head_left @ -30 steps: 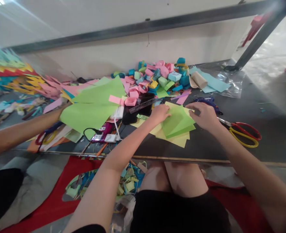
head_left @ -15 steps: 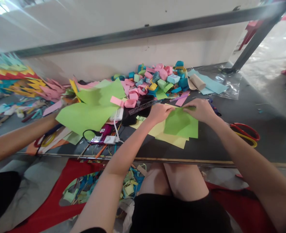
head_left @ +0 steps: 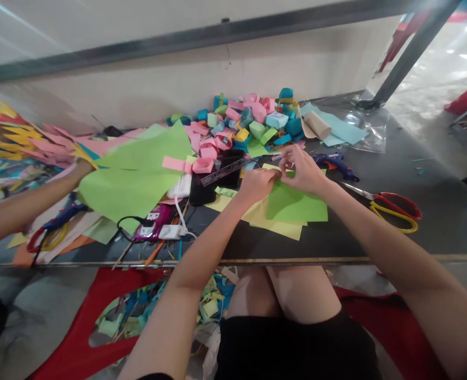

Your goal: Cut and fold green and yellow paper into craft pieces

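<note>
A green paper sheet (head_left: 297,205) lies over pale yellow sheets (head_left: 281,230) near the table's front edge. At its upper left corner my left hand (head_left: 259,186) pinches the paper's edge, fingers pressed together. My right hand (head_left: 300,168) is right beside it, its thumb and fingertips closed at the sheet's upper edge near the left fingertips. What lies between the right fingertips is too small to make out. A clear ruler (head_left: 223,172) rests left of the hands, partly over a black object.
Red-and-yellow-handled scissors (head_left: 395,207) and a blue glue gun (head_left: 338,164) lie to the right. Folded paper pieces (head_left: 257,119) are heaped behind. Left are large green sheets (head_left: 134,174), a purple power strip (head_left: 153,224) and another person's arm (head_left: 31,203).
My right hand has moved left along the sheet's upper edge towards my left hand, uncovering the glue gun and scissor blades. The view has shifted slightly. The other person's arm is further left.
</note>
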